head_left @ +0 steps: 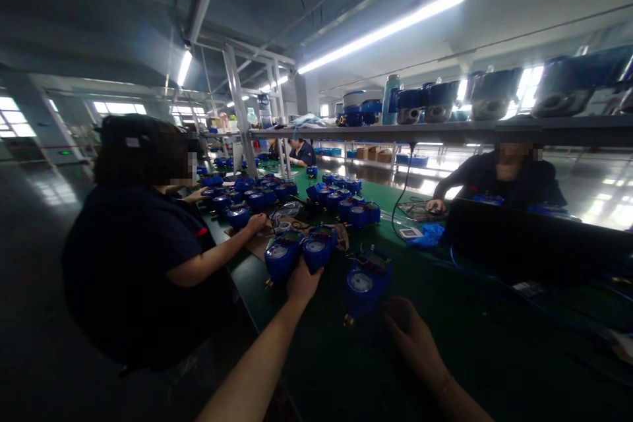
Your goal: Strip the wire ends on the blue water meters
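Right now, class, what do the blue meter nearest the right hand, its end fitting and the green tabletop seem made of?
Meter: painted metal or plastic, I can't tell which; smooth, even blue. Fitting: probably brass, with a shiny yellow-gold look. Tabletop: perhaps a rubber or vinyl covering, judging by its smooth, even green; dim light leaves it open.

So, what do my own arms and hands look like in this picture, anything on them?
Both your left hand and right hand look ungloved, and the forearms in view are bare, with no sleeves showing. There's a faint line near the right wrist; I can't tell whether it's a thin band.
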Available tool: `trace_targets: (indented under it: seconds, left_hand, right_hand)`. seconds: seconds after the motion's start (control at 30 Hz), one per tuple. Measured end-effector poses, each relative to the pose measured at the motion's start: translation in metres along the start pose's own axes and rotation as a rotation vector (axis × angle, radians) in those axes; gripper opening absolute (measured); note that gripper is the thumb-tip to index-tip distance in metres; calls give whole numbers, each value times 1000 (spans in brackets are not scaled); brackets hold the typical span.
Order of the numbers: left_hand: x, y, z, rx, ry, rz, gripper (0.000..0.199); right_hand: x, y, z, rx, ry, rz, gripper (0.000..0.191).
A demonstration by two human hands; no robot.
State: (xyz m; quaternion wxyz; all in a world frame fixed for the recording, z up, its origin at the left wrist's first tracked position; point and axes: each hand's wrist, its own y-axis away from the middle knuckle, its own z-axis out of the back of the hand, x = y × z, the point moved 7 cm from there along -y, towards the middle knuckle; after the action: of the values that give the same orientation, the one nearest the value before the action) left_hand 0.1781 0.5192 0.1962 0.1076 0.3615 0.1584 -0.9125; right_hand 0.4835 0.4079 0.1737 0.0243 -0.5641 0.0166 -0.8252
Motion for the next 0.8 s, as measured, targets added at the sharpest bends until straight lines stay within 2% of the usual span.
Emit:
trace_targets:
  seconds: [0.07,0.17,0.3,0.37,0.43,0.5,0.6,0.7,0.8]
  left_hand:
    - [-2,18,4,-28,36,-8,73]
    - [-10,63,9,-49,100,-52,73]
    - [-35,125,-5,115,230,-158,59]
    - [-52,140,-17,193,279,-199,70]
    - [-65,140,-30,224,309,-207,92]
    - [-71,130,-42,233,336,-179,108]
    - [-71,115,-50,256,376,-144,112]
    - [-64,111,-42,270,394,-156,109]
    - [-47,119,-21,266,394,-166,108]
  right_hand:
    - [0,0,0,-12,-7,6,58]
    - [3,0,1,-40,-18,6,55]
    - [6,0,0,-49,-23,5,56]
    - [6,0,-1,-41,-18,11,57]
    - [4,-1,-2,-31,-13,9,58]
    - [-1,-1,-3,-22,-9,4,61]
    - [-5,-1,-1,-16,2,2,64]
    - [-7,-1,0,-9,5,0,66]
    - [-9,-3,-1,-4,-18,-9,67]
